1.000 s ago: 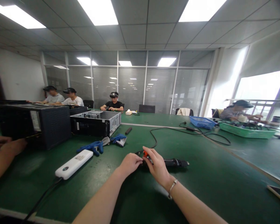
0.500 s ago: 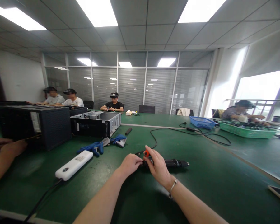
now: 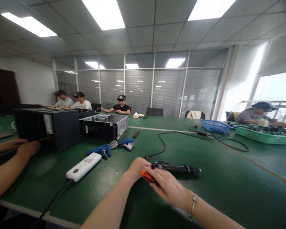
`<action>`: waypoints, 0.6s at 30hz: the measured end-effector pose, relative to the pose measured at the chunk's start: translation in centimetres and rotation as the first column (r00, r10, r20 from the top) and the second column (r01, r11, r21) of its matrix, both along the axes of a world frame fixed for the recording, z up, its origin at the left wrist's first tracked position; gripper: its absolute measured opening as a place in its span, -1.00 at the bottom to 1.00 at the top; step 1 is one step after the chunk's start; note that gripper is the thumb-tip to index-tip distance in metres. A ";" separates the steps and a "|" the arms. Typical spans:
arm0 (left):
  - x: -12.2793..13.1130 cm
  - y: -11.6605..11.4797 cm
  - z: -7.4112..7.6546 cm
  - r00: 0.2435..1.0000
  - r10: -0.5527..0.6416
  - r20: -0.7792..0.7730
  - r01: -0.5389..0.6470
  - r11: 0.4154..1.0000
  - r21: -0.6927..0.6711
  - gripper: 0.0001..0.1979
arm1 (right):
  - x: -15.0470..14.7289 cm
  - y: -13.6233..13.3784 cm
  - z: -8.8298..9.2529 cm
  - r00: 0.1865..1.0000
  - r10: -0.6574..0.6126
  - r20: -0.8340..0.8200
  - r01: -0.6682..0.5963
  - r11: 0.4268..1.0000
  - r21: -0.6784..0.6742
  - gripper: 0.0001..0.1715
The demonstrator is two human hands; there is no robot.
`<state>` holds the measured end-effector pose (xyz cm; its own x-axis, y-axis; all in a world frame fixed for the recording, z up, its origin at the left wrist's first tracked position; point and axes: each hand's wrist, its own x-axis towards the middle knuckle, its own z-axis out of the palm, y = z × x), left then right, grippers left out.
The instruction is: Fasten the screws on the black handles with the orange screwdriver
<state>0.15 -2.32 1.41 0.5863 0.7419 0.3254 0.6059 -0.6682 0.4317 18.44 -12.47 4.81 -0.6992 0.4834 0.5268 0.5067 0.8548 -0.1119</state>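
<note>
Head view: holds an orange-and-black tool [image 3: 147, 177] in right hand [image 3: 173, 185], with fingers closed over it, just beside left hand [image 3: 138, 170]. Curls left hand inward; cannot tell whether pinching anything, with fingertips hidden. Shows a black cylindrical tool [image 3: 175, 167] lying just beyond right hand on the green table [image 3: 224, 190], and a black cable [image 3: 165, 145] curving away beyond left hand. Farther left of left hand, shows a white device [image 3: 84, 167], blue gloves [image 3: 100, 150] and another person's hands [image 3: 29, 148] at a black computer case [image 3: 68, 131].
</note>
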 end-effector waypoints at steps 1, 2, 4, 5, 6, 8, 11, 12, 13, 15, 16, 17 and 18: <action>0.0 0.0 -0.1 1.000 -0.008 -0.018 0.008 0.999 0.041 -0.80 | 0.3 -0.5 -0.2 0.998 0.018 0.056 -0.016 0.999 -0.036 -0.40; 0.0 0.1 -0.1 0.999 -0.005 -0.036 0.008 0.996 0.084 -0.80 | 0.6 -0.8 -0.5 0.995 0.029 0.100 -0.022 0.997 -0.072 -0.42; 0.0 0.0 -0.1 0.998 0.007 -0.063 0.002 0.989 0.148 -0.78 | 1.1 -1.4 -1.1 0.989 0.026 0.144 -0.006 0.991 -0.135 -0.47; 0.0 0.0 -0.1 0.997 0.011 -0.072 0.000 0.988 0.155 -0.78 | 1.3 -1.7 -1.3 0.989 0.015 0.145 0.009 0.987 -0.160 -0.49; 0.1 0.0 0.0 0.997 0.014 -0.079 -0.002 0.988 0.155 -0.77 | 1.4 -1.9 -1.6 0.991 -0.004 0.134 0.028 0.983 -0.180 -0.50; 0.1 -0.1 0.1 0.996 0.017 -0.083 -0.004 0.988 0.156 -0.77 | 1.5 -2.1 -1.8 0.994 -0.044 0.102 0.065 0.976 -0.208 -0.52; 0.1 -0.1 0.3 0.995 0.021 -0.099 -0.004 0.986 0.167 -0.76 | 1.4 -2.0 -1.5 0.996 -0.057 0.067 0.070 0.974 -0.215 -0.53; 0.1 -0.1 0.3 0.994 0.026 -0.108 -0.007 0.985 0.173 -0.76 | 1.6 -1.7 -1.3 0.998 -0.047 0.050 0.057 0.977 -0.208 -0.52; 0.1 0.0 0.3 0.992 0.033 -0.118 -0.011 0.984 0.178 -0.76 | 2.0 -1.1 -1.2 0.999 -0.042 0.030 0.048 0.979 -0.197 -0.51; 0.2 0.0 0.4 0.989 0.052 -0.141 -0.025 0.982 0.189 -0.76 | 3.3 0.5 -0.9 0.996 -0.084 -0.036 0.077 0.984 -0.160 -0.51; 0.3 0.0 0.4 0.986 0.061 -0.153 -0.031 0.981 0.193 -0.76 | 4.3 1.6 -0.9 0.987 -0.139 -0.076 0.128 0.982 -0.139 -0.52; 0.3 -0.1 0.5 0.984 0.069 -0.163 -0.036 0.980 0.197 -0.76 | 5.5 2.8 -1.0 0.968 -0.216 -0.125 0.203 0.973 -0.112 -0.54; 0.4 -0.2 0.6 0.983 0.075 -0.170 -0.040 0.979 0.200 -0.76 | 6.8 4.0 -1.2 0.948 -0.281 -0.150 0.270 0.959 -0.088 -0.51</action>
